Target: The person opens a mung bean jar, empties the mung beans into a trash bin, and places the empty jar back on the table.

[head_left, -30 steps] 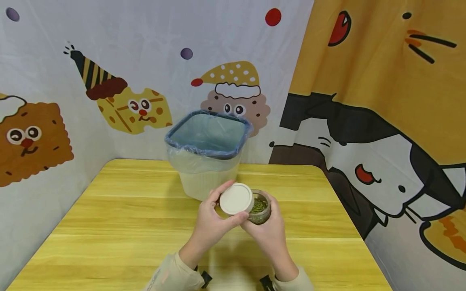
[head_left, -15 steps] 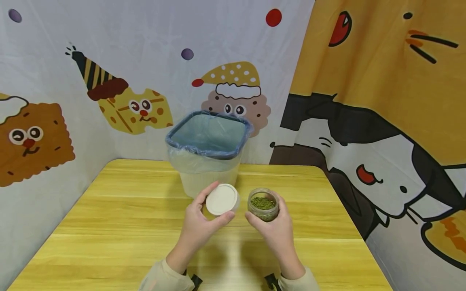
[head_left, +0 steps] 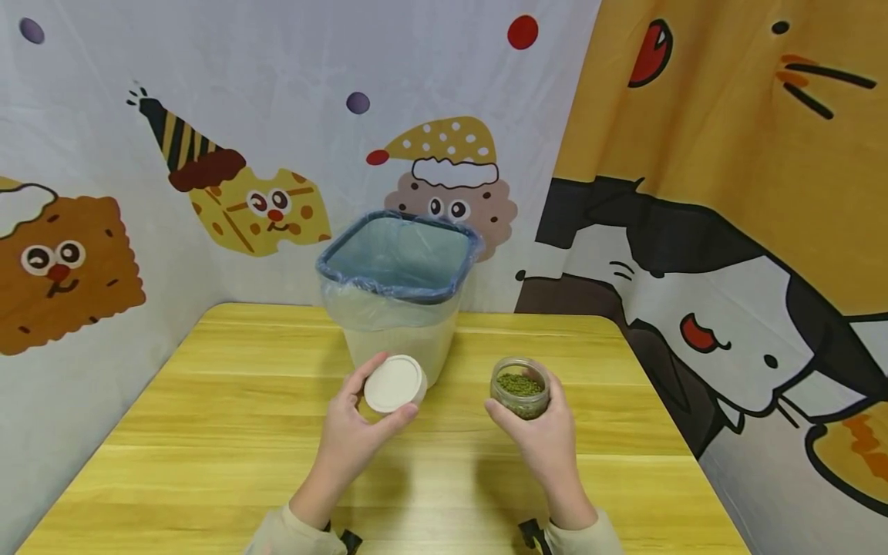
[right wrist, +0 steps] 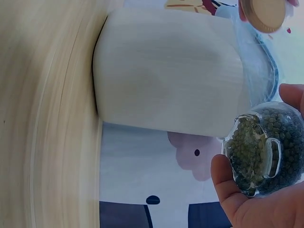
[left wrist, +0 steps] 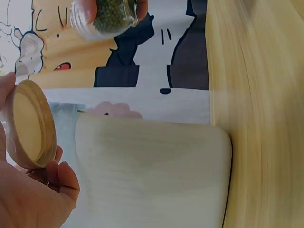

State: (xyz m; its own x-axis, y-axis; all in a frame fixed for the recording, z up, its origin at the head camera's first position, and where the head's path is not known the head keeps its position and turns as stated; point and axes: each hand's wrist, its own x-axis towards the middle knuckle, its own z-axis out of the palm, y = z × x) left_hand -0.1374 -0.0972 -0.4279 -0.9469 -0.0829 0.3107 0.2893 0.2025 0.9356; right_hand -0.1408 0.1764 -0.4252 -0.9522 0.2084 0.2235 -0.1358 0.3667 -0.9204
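Observation:
A round white screw lid [head_left: 395, 383] is pinched by its edge between the thumb and fingers of my left hand [head_left: 347, 432]. The left wrist view shows the hollow underside of the lid [left wrist: 29, 124]. My right hand [head_left: 548, 443] grips a clear glass jar [head_left: 520, 388], its mouth uncovered and facing up. Small green beans or grains [head_left: 519, 384] partly fill it. In the right wrist view the bottom of the jar [right wrist: 263, 149] shows, with thumb and fingers round its side. Both hands are raised over the table, apart from each other.
A pale bin [head_left: 398, 339] lined with a translucent bag over its blue rim [head_left: 444, 295] stands at the back middle of the wooden table [head_left: 229, 432], just beyond the lid. Printed cartoon cloth [head_left: 277, 69] hangs behind and to the right.
The lid, held against the jar's rim one second ago, has come away. My left hand has carried it left and my right hand has carried the jar right, widening the gap.

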